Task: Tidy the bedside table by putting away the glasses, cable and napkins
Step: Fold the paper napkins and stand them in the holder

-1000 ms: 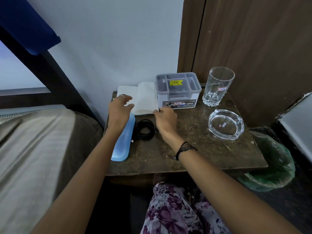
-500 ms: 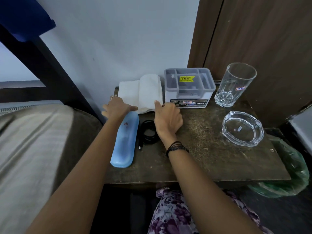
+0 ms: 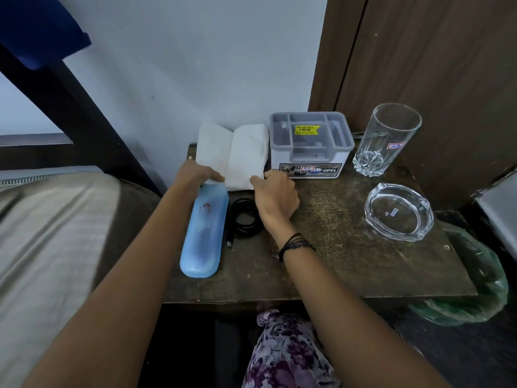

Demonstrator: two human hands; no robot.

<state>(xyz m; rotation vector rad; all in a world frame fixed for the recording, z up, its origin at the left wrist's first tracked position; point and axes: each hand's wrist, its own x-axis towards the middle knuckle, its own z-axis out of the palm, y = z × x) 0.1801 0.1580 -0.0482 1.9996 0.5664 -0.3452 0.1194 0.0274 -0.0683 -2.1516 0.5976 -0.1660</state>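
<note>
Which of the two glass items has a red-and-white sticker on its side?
The tall drinking glass at the back right of the table. The low round ashtray in front of it shows only a small pale label at its centre.

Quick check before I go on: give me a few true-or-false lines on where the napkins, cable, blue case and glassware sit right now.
1. Both hands hold the white napkins: left hand, right hand. True.
2. The black cable lies coiled between the blue case and the right hand. True.
3. The drinking glass lies on its side. False: it stands upright, right of the grey organiser box.
4. The glass ashtray sits on top of the organiser box. False: it rests on the table, nearer the front.
5. The blue case is open. False: it is closed.
</note>
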